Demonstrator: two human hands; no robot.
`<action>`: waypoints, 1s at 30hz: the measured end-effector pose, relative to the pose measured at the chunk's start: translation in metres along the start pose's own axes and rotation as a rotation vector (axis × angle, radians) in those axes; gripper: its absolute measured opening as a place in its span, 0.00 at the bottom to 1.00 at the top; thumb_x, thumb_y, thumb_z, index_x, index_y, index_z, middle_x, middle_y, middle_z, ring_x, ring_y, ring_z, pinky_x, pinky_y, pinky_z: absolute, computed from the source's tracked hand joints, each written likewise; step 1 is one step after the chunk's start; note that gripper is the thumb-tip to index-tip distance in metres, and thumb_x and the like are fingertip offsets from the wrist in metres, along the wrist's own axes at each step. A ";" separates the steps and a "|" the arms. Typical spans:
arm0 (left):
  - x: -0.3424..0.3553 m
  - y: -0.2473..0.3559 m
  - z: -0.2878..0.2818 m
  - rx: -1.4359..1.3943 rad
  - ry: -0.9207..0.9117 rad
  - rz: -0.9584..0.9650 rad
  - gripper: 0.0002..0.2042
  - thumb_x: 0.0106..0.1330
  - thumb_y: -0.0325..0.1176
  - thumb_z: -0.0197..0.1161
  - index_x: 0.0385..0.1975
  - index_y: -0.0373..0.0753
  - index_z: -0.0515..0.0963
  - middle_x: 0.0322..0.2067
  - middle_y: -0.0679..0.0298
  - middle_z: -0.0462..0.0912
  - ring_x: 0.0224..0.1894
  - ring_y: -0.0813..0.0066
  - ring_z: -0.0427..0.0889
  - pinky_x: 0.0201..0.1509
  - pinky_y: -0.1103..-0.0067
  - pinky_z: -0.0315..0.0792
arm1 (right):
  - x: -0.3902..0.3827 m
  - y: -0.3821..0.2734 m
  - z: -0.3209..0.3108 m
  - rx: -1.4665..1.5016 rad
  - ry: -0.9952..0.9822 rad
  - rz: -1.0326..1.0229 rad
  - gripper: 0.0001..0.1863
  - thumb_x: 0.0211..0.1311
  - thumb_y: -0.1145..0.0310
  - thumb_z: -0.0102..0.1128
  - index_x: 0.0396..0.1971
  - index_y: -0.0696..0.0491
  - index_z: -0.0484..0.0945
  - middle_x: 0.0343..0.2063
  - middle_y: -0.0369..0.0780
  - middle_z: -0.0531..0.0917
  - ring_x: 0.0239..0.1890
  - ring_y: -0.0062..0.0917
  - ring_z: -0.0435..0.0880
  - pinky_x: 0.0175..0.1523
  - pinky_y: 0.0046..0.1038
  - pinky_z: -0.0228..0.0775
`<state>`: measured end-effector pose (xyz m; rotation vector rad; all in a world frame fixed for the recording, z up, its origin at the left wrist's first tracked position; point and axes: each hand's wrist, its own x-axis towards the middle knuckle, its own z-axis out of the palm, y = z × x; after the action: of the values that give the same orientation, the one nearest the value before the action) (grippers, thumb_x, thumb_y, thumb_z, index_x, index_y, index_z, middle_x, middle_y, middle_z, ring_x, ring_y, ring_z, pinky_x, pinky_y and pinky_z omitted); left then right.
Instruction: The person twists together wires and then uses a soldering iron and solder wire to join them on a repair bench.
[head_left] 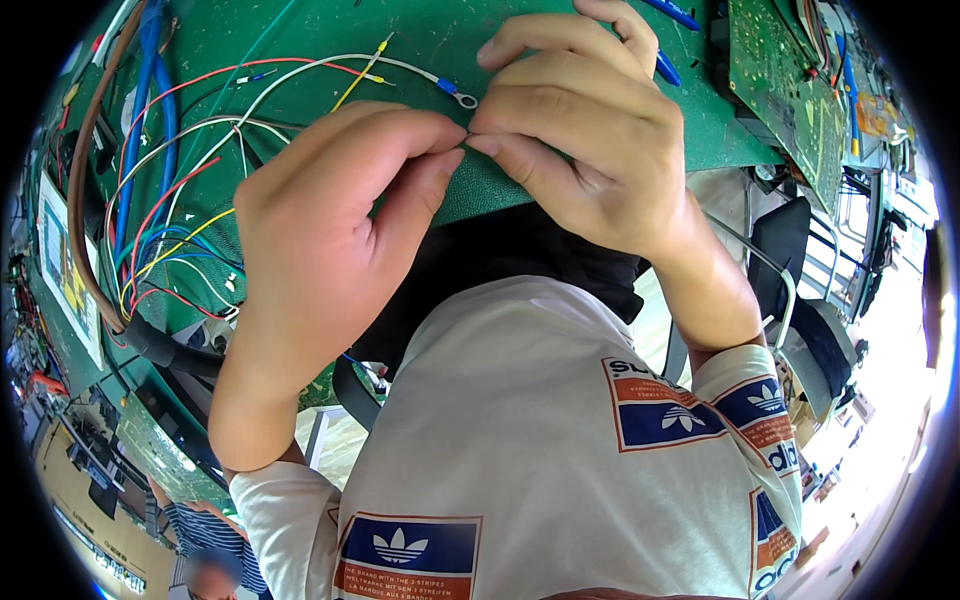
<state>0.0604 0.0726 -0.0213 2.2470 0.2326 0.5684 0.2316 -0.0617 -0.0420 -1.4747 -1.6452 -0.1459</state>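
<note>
My left hand point(325, 205) and my right hand point(610, 135) meet over the table's near edge, each with thumb and forefinger pinched together. Whatever lies between their fingertips is too small or hidden to make out. The right hand's other fingers are loosely curled. Just beyond the pinch, a ring terminal point(458, 95) with a blue sleeve ends a white wire point(290, 78). Near it, a yellow wire point(362, 72) and a red wire point(215, 73) run across the green mat point(330, 30). Behind my left hand lies a bundle of thin coloured wires point(150, 255).
A thick brown cable point(80, 180) and a blue cable point(125, 190) curve along the left. Blue pens point(668, 68) lie beyond my right hand. A green circuit board point(785, 100) stands at the right, above a chair point(785, 235). Another person point(215, 540) is at lower left.
</note>
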 end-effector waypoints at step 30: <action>-0.002 -0.014 0.017 0.053 -0.034 -0.010 0.06 0.61 0.21 0.69 0.36 0.36 0.80 0.32 0.59 0.84 0.33 0.59 0.83 0.36 0.71 0.77 | -0.021 0.007 -0.001 -0.013 -0.054 0.039 0.09 0.51 0.72 0.74 0.33 0.50 0.85 0.31 0.33 0.81 0.45 0.29 0.81 0.63 0.46 0.58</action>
<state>0.0666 0.0705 -0.0420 2.3031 0.2440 0.5232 0.2356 -0.0762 -0.0584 -1.5316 -1.6606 -0.0964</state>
